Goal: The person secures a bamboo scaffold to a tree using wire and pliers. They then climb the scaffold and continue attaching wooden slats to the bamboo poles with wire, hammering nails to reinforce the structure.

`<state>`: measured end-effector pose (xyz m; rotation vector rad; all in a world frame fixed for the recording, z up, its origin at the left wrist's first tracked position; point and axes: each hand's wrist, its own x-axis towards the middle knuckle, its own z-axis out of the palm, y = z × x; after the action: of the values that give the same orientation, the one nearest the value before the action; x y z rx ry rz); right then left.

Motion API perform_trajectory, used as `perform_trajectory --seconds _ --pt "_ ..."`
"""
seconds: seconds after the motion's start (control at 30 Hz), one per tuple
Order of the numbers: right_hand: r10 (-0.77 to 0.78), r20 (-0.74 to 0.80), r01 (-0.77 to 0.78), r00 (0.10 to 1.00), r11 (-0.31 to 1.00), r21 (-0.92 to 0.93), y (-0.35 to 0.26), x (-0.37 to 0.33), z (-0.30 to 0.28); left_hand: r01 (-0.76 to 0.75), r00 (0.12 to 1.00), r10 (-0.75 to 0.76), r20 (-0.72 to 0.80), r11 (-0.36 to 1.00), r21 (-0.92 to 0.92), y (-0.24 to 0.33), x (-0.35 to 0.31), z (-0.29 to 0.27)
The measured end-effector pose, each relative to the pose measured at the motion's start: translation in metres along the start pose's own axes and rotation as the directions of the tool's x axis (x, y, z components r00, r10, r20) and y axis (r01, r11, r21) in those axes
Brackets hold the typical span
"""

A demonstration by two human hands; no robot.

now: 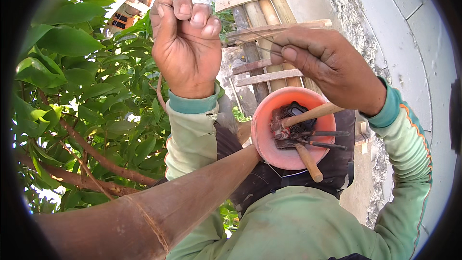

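Landmark: the orange bucket (263,125). The thin dark wire (260,35) is sitting above the bucket in the view, showing as two fine strands. The right hand (332,65), above and right of the bucket, is pinching it narrowly between thumb and forefinger. The left hand (187,36), above and left of the bucket, is showing its palm, fingers curling in tightly; cannot tell whether they are gripping a wire end.

Handling, judged: the wire is probably weighing almost nothing, bending readily yet springing a little; unlikely to be fragile, though its tips may be pricking. A fingertip pinch close to the working end should be giving best control; a grip far back would be letting it whip.

Inside the bucket, a hammer (313,114) and pliers (323,134) are resting. Left of and below the bucket, a thick bamboo pole (144,212) is slanting.
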<state>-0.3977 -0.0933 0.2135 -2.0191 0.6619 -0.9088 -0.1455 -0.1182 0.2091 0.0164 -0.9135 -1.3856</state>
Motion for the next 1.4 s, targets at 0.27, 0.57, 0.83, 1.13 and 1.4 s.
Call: perform_trajectory --seconds 0.27,0.57,0.83,1.13,1.4 --pt "0.461 -0.350 -0.451 0.816 0.885 0.114 0.099 -0.051 -0.129 0.322 0.937 -0.211 -0.279 0.210 0.923 -0.055 -0.050 -0.118" --pt "0.704 -0.644 -0.604 0.299 0.662 0.444 0.307 -0.189 -0.025 0.527 0.810 0.046 -0.584 -0.493 0.692 -0.133 -0.180 -0.261" --pt "0.848 -0.445 -0.596 0.288 0.523 0.609 0.329 -0.175 0.003 0.961 0.251 -0.229 -0.941 0.177 0.213 -0.114 -0.180 -0.249" --pt "0.853 -0.400 -0.654 0.336 0.517 0.553 0.322 -0.179 0.007 0.873 0.284 -0.317 -0.905 -0.306 0.381 -0.101 -0.235 -0.263" --pt "0.697 -0.691 -0.471 0.192 0.683 0.558 0.313 -0.190 0.017 0.858 0.389 -0.546 -0.742 -0.080 0.508 -0.078 -0.166 -0.130"
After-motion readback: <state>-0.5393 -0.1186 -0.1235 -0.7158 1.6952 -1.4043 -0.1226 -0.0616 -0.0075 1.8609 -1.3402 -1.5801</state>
